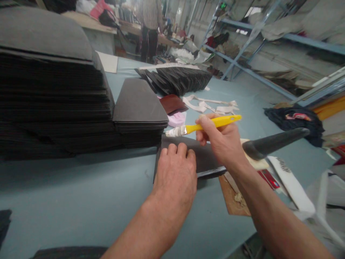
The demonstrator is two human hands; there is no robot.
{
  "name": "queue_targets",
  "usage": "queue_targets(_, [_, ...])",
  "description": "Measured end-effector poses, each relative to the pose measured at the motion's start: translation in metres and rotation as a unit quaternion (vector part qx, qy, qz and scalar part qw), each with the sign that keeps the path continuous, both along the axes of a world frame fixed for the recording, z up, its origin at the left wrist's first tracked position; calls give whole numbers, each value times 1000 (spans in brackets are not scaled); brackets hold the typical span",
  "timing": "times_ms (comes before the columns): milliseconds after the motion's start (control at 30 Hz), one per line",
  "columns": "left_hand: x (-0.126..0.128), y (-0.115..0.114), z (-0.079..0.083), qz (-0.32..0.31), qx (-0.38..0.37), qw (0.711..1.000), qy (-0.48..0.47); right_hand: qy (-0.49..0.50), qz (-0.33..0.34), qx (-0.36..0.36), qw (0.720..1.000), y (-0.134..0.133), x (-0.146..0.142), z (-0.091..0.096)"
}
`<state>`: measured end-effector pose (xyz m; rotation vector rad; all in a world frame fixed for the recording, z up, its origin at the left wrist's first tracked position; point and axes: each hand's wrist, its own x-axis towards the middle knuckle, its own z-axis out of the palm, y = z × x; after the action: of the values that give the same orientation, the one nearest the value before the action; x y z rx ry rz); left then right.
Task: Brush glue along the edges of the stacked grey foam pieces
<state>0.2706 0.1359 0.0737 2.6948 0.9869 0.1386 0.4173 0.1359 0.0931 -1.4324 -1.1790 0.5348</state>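
My left hand [176, 172] rests knuckles-up on a small stack of black sheets [206, 158] lying on the blue-grey table [81, 194], fingers curled down and pressing it. My right hand [221, 138] grips a yellow-handled brush [205, 126] just above the far edge of those sheets. The white, paste-coated bristles point left. A brown board [233, 198] lies under the stack's right end.
A tall pile of black sheets [51, 93] fills the left, with a lower pile [138, 108] beside it. Fanned black pieces [180, 79], a maroon piece [172, 103] and white strips [210, 105] lie behind. A dark curved handle [275, 142] juts in at right. A person [149, 28] stands far back.
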Motion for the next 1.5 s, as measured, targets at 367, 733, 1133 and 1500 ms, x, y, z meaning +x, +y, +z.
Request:
queue_targets(367, [-1, -2, -1, 1, -3, 1000, 8, -208, 120, 36, 970, -18, 9, 3])
queue_targets(733, [1, -1, -2, 4, 5, 1000, 4, -237, 176, 19, 955, -9, -3, 5])
queue_targets(1133, [1, -3, 2, 12, 1, 1000, 9, -267, 201, 39, 942, -8, 9, 8])
queue_targets(1500, [0, -4, 3, 9, 7, 1000, 14, -306, 194, 2, 932, -10, 21, 17])
